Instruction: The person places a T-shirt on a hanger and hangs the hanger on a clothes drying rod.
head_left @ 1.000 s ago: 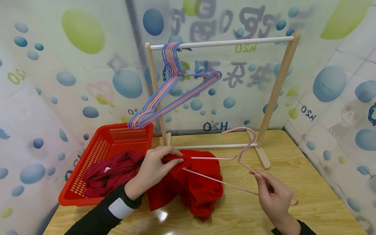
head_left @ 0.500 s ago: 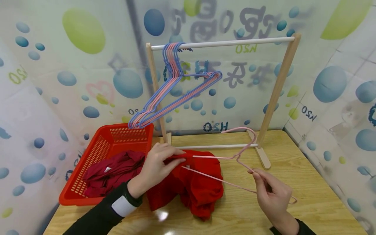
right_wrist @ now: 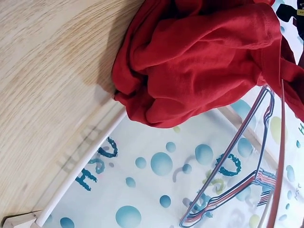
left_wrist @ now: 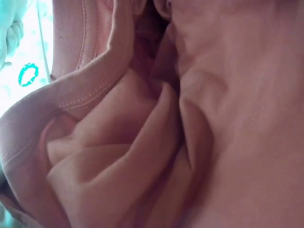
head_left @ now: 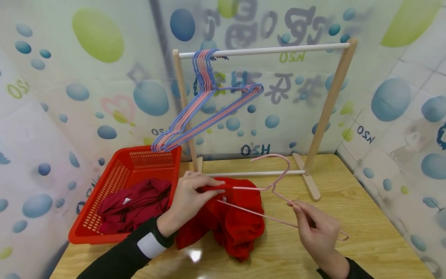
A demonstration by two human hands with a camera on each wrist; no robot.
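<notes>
A bunched red garment [head_left: 240, 228] with a small label lies on the table below the rack. My left hand [head_left: 188, 201] pinches its edge between thumb and fingers. A pink hanger [head_left: 258, 213] has its left end inside the garment's opening, hidden by cloth, while its hook points up and left. My right hand [head_left: 318, 228] pinches the hanger's right arm. Close folds and a stitched neckband [left_wrist: 90, 85] fill the left wrist view, where my left hand cannot be made out. In the right wrist view the hanger's rod [right_wrist: 282, 142] runs into the red cloth [right_wrist: 199, 66].
A wood-and-white rack [head_left: 278, 50] stands at the back, with several blue and pink hangers [head_left: 205, 97] bunched at its left. A red basket [head_left: 87, 217] holding dark red cloth [head_left: 139, 205] sits on the left of the wooden table [head_left: 369, 232].
My right hand has moved left, pushing the pink hanger left toward the garment's opening. My left hand has shifted slightly right, still pinching the red cloth. The basket and rack stay put.
</notes>
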